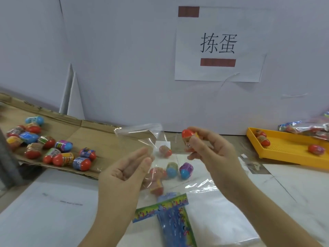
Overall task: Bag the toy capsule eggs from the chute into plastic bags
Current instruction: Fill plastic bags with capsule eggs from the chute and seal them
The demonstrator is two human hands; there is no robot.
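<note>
At left, eggs (62, 157) lie on the cardboard chute (85, 132); the left hand (124, 168) has its grip pinched on a clear bag (140, 136) by its edge, held above the bench (293, 184). The right hand (213, 154) has its grip curled round a red-capped egg (188, 136) just beside the bag, so loading seems in hand: the limp mouth needs spreading first. Below it loose eggs (186, 169) lie, a yellow tray (288, 150) far right.
</note>
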